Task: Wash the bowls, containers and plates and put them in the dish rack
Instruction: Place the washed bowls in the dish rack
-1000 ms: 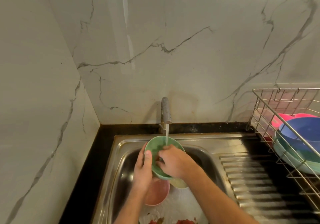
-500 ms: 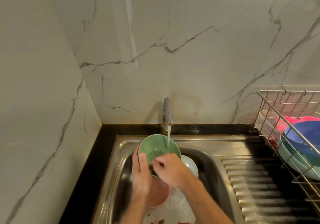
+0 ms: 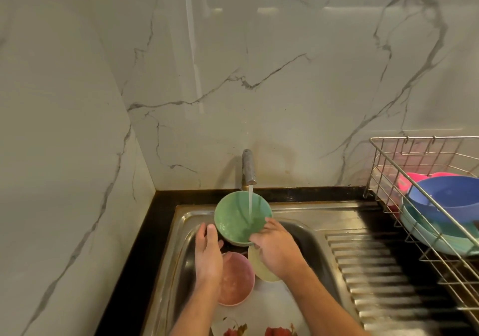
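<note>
Green plastic bowl [image 3: 239,219] was held tilted toward the person, over the back of a steel sink [image 3: 181,232], with a thin stream of water [image 3: 250,200] from the tap [image 3: 248,165] running into it. Its inside looked wet and slightly cloudy, holding no food that could be made out. The right hand [image 3: 276,250] gripped the bowl's near rim, fingers curled over the edge. The left hand [image 3: 208,255] was just beside the bowl's left wall with fingers straight and loose, grasping nothing; whether the fingertips touched the bowl could not be told.

This appeared to be the rinsing step for this bowl. The next move would likely call for tipping the water out and carrying the bowl right, across the ribbed drainboard [image 3: 375,271], to the wire dish rack [image 3: 388,167].

Below the hands, in the basin, lay a pink bowl [image 3: 237,281] and a pale yellow dish [image 3: 260,268], both unwashed by the look of it, resting on a white plate with red flowers [image 3: 259,328]. The rack already held a blue bowl [image 3: 451,195] nested over a teal one [image 3: 440,242], with pink pieces [image 3: 412,178] behind.
</note>
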